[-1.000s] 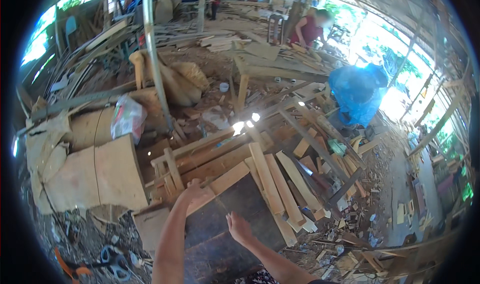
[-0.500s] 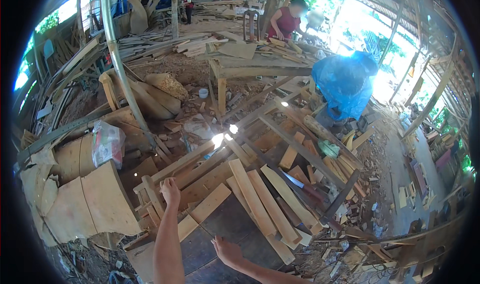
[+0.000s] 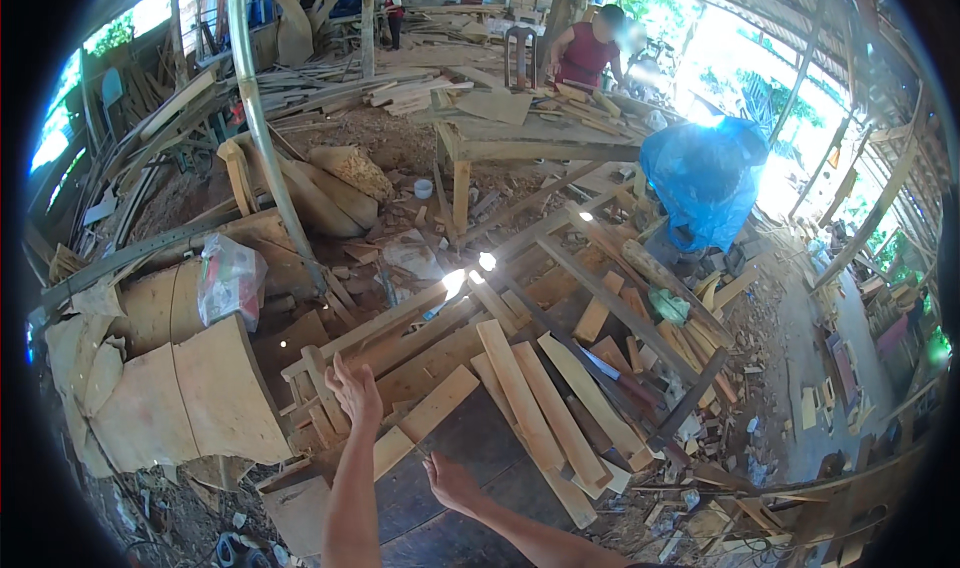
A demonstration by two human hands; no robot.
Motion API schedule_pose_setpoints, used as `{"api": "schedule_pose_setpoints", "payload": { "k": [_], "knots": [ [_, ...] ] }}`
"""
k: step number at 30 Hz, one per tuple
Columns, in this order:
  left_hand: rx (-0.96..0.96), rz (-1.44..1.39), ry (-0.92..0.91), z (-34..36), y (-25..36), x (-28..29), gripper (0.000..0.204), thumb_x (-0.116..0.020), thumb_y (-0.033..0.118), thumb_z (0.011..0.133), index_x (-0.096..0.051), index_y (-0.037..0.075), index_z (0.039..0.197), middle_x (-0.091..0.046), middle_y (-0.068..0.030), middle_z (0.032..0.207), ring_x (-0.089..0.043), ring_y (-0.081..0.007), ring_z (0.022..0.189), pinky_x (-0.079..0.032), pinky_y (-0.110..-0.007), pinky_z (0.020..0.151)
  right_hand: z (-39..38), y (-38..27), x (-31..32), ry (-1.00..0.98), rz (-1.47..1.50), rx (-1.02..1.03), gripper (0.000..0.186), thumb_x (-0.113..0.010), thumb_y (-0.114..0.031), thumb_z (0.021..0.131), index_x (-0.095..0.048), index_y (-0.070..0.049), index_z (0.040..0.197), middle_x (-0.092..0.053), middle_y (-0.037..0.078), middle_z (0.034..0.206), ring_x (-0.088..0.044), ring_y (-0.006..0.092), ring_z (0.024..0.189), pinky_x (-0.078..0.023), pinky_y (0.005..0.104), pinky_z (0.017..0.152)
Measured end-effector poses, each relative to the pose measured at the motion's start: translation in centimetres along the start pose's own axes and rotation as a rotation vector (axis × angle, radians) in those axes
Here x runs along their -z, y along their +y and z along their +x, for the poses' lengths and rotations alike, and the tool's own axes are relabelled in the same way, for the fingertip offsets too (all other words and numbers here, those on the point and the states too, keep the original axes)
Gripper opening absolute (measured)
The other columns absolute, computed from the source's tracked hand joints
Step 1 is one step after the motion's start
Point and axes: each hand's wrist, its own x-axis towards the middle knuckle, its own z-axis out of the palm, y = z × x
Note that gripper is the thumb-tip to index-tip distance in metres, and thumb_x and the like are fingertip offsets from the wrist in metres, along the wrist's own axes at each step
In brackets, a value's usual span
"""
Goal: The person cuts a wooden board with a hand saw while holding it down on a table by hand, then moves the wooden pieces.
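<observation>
My left hand (image 3: pixel 356 396) is raised beside a short upright wooden slat (image 3: pixel 328 400) at the left end of the bench, its fingers apart and nothing visible in them. My right hand (image 3: pixel 453 485) is closed above the dark bench top (image 3: pixel 478 436), fingers curled together. A thin dark line shows at its fingertips; whether this is a held thing or a seam in the bench I cannot tell. Just beyond lies a pale flat board (image 3: pixel 436 408). Several sawn wooden strips (image 3: pixel 520 396) lie side by side to the right of my hands.
A handsaw (image 3: pixel 600 364) with a reddish handle lies among the strips. Curved plywood-like sheets (image 3: pixel 180 398) stand at left with a plastic bag (image 3: pixel 230 283). Blue sheeting (image 3: pixel 706 183) covers something behind. A person in red (image 3: pixel 588 53) works at a far table (image 3: pixel 540 152); another stands farther back.
My left hand has gone from closed to fingers spread, near the same slat. My right hand stays low over the bench, still closed. The whole view has shifted slightly.
</observation>
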Motion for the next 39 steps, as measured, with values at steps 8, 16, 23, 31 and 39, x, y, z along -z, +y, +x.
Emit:
{"api": "schedule_pose_setpoints", "payload": {
  "k": [8, 16, 23, 31, 39],
  "knots": [
    [-0.093, 0.208, -0.167, -10.6, 0.7, 8.0, 0.063, -0.061, 0.029, 0.091, -0.033, 0.009, 0.144, -0.034, -0.0213, 0.14, -0.04, -0.0413, 0.125, -0.033, -0.052, 0.101, -0.9, -1.5, 0.3, 0.012, -0.108, -0.013, 0.028, -0.042, -0.029, 0.102, -0.048, -0.002, 0.099, -0.063, 0.025, 0.076, -0.063, 0.0459, 0.074, -0.049, 0.0548, 0.062],
    [-0.333, 0.296, -0.282, -11.7, -2.1, 7.9, 0.039, -0.048, 0.036, 0.094, -0.059, 0.008, 0.12, -0.06, -0.0156, 0.111, -0.053, -0.0325, 0.11, -0.035, -0.05, 0.093, -0.5, -2.0, 0.6, -0.005, -0.118, -0.09, 0.04, -0.035, -0.037, 0.102, -0.055, -0.002, 0.1, -0.064, 0.028, 0.086, -0.062, 0.0474, 0.086, -0.048, 0.0565, 0.074],
    [-0.125, 0.401, -0.157, -11.4, 0.3, 6.8, 0.038, -0.04, 0.034, 0.099, -0.068, 0.009, 0.099, -0.062, -0.0127, 0.109, -0.056, -0.0305, 0.105, -0.038, -0.048, 0.09, 0.2, -2.0, 0.2, -0.093, -0.155, -0.082, 0.037, -0.037, -0.033, 0.102, -0.057, -0.001, 0.103, -0.064, 0.03, 0.091, -0.062, 0.0475, 0.09, -0.049, 0.056, 0.078],
    [-0.074, 0.451, -0.171, -11.3, 1.6, 6.6, 0.038, -0.039, 0.034, 0.098, -0.07, 0.011, 0.101, -0.062, -0.0117, 0.107, -0.054, -0.0314, 0.108, -0.039, -0.047, 0.09, -0.1, -2.6, -0.8, 0.038, -0.169, -0.149, 0.033, -0.042, -0.029, 0.1, -0.058, 0.0, 0.097, -0.065, 0.028, 0.083, -0.062, 0.0487, 0.082, -0.049, 0.0564, 0.074],
    [-0.083, 0.441, -0.142, -11.0, 1.1, 5.7, 0.038, -0.041, 0.034, 0.097, -0.07, 0.012, 0.104, -0.063, -0.0119, 0.109, -0.054, -0.0316, 0.109, -0.038, -0.047, 0.092, 1.8, 2.4, -2.4, 0.04, -0.001, 0.004, 0.042, -0.042, -0.036, 0.101, -0.058, 0.003, 0.104, -0.065, 0.022, 0.09, -0.066, 0.038, 0.081, -0.051, 0.0472, 0.062]
  ]
}}
